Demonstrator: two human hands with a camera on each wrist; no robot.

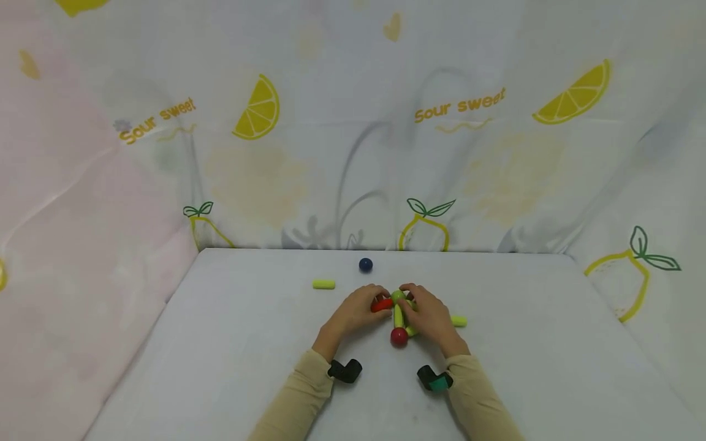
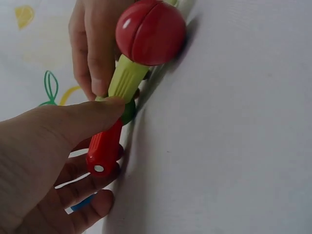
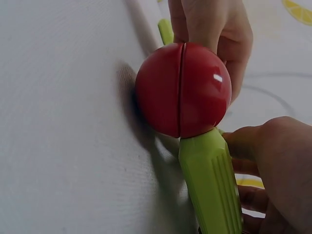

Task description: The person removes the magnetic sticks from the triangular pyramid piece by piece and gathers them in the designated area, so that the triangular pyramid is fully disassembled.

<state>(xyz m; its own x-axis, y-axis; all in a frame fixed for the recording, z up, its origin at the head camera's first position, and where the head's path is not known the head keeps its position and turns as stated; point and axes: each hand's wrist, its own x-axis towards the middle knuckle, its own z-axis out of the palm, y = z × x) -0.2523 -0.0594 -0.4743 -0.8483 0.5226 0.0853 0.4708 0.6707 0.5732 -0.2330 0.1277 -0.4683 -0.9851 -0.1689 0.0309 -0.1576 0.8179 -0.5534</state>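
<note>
My left hand grips a red ribbed rod with a pale dot on its end, thumb on one side and fingers on the other. The rod's far end meets a green ball, which my right hand holds between thumb and fingers. From that ball a yellow-green rod runs toward me to a glossy red ball with a seam round it. Another yellow-green rod extends from the red ball toward the right, partly hidden beneath my right hand.
A dark blue ball lies near the back edge of the white table. One yellow-green rod lies left of it, closer to me. Another rod's end shows just right of my right hand. A printed cloth hangs behind.
</note>
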